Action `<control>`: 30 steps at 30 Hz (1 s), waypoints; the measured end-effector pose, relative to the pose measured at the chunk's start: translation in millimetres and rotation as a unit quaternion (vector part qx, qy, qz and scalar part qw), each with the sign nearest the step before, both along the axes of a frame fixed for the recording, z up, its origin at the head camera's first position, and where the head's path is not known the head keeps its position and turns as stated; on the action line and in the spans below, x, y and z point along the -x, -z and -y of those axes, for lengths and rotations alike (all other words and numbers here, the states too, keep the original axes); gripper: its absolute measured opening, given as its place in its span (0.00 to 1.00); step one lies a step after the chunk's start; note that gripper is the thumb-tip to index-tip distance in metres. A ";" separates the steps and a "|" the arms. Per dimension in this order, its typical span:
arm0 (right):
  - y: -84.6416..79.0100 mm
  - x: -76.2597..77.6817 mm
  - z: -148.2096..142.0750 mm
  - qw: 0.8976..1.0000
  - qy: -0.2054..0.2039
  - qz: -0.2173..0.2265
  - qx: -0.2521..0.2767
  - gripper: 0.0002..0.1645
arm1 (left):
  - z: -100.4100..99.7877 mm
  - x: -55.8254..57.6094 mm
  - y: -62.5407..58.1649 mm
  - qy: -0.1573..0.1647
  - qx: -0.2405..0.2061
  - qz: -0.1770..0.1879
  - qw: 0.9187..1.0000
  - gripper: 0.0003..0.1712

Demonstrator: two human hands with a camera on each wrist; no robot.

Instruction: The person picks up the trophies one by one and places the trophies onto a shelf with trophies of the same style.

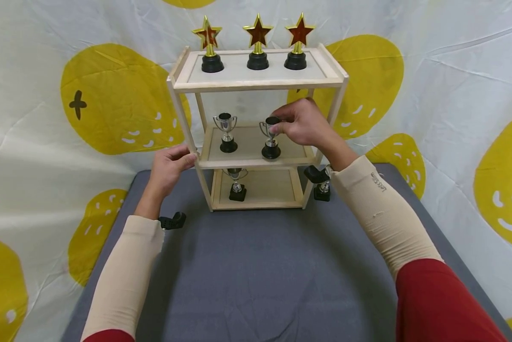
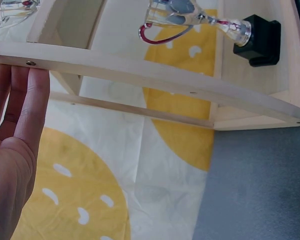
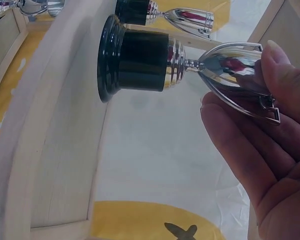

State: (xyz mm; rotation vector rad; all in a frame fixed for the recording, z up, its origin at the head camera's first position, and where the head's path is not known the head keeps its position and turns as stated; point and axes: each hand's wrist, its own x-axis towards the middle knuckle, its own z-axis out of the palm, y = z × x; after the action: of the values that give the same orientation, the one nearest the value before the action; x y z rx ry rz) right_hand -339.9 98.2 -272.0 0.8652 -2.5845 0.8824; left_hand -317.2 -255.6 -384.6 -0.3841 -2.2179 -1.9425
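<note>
My right hand [image 1: 305, 122] pinches a small silver trophy cup [image 3: 235, 67] by its bowl, between the thumb and fingers. The cup is upright, its round black base [image 1: 271, 151] right at the middle shelf [image 1: 249, 140], close to the front edge. A matching trophy cup [image 1: 225, 124] stands to the left on that shelf. My left hand [image 1: 170, 166] holds the left post of the wooden shelf rack [image 2: 125, 65] at middle-shelf height, thumb in front and fingertips hidden behind the post.
Three gold star trophies [image 1: 258, 38] stand in a row on the top shelf. On the bottom shelf is a silver cup with a square black base [image 1: 237, 192]. Another trophy [image 1: 322, 191] stands on the grey table [image 1: 256, 275] right of the rack, partly hidden by my wrist camera.
</note>
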 end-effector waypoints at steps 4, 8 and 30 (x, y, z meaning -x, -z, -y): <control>0.5 3.5 0.3 1.000 0.007 -0.005 -0.005 0.08 | -0.1 0.3 -1.0 0.001 -0.001 0.000 1.000 0.22; 0.1 6.3 1.1 1.000 0.009 -0.007 -0.006 0.08 | 0.0 0.6 -1.9 0.003 -0.009 0.001 1.000 0.20; -1.2 17.5 2.4 0.998 0.060 0.016 -0.027 0.13 | 0.7 1.4 0.6 0.001 -0.011 0.001 1.000 0.16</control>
State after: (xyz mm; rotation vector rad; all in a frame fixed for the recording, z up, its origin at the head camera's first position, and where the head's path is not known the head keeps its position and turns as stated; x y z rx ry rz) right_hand -357.4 95.8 -270.8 0.7072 -2.6675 0.8040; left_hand -318.6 -256.3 -385.2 -0.3808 -2.1976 -1.9667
